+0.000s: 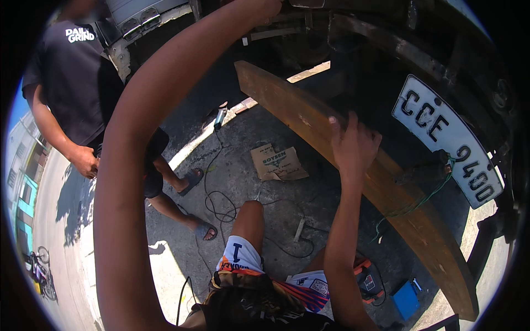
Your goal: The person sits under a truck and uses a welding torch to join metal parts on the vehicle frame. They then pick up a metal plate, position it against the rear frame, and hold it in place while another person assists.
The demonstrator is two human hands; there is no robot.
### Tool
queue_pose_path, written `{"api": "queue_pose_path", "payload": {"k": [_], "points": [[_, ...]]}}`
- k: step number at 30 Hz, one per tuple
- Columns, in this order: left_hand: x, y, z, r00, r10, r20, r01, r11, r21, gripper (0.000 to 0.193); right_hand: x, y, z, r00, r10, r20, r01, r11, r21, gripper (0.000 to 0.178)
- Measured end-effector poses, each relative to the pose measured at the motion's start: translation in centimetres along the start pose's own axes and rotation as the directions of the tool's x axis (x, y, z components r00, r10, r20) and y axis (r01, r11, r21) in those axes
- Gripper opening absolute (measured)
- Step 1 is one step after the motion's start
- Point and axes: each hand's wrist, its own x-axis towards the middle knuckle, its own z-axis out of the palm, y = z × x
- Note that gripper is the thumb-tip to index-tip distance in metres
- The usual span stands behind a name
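A long, rusty brown beam (298, 113) slants across the rear of a vehicle, from the upper middle down to the lower right. My right hand (356, 140) is on its upper edge, thumb toward its face and the other fingers bent over the edge. My left arm stretches up high along the left side, and my left hand (268, 8) is cut off by the top rim, so its fingers are hidden. Green wire (414, 205) hangs from a stub (422, 170) beside the beam, near the white licence plate (448, 140).
A person in dark clothes (77, 71) stands at the left. On the concrete lie a torn brown paper sheet (277, 163), black cords (221, 201), a grinder-like tool (220, 117), an orange-and-black machine (369, 281), a blue box (406, 300) and a wrench (417, 284).
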Motion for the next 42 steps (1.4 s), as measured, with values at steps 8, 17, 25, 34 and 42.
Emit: {"api": "queue_pose_path", "payload": {"k": [8, 17, 25, 34, 42], "points": [[2.0, -0.8, -0.8, 0.979, 0.162, 0.126, -0.191, 0.945, 0.266, 0.112, -0.3, -0.4, 1.6, 0.988, 0.038, -0.147, -0.061, 0.986, -0.158, 0.060], [3.7, -0.6, -1.3, 0.977, 0.093, 0.194, -0.157, 0.924, 0.348, 0.131, 0.3, -0.4, 2.4, 0.960, 0.029, -0.280, -0.086, 0.977, -0.194, 0.057], [3.4, -1.8, -1.0, 0.949, 0.220, 0.227, -0.259, 0.953, 0.159, 0.120, 0.2, -0.1, 4.0, 0.935, 0.026, -0.354, -0.099, 0.977, -0.187, 0.055], [0.7, -2.7, 0.9, 0.985, 0.171, 0.020, -0.172, 0.985, 0.013, 0.081, 0.0, 0.0, 2.1, 0.959, -0.082, -0.271, 0.040, 0.987, -0.157, 0.053], [1.1, -2.8, 1.8, 0.989, 0.143, -0.038, -0.145, 0.988, -0.061, 0.063, -0.6, 0.2, 1.4, 0.978, -0.116, -0.174, 0.092, 0.986, -0.138, 0.046]]}}
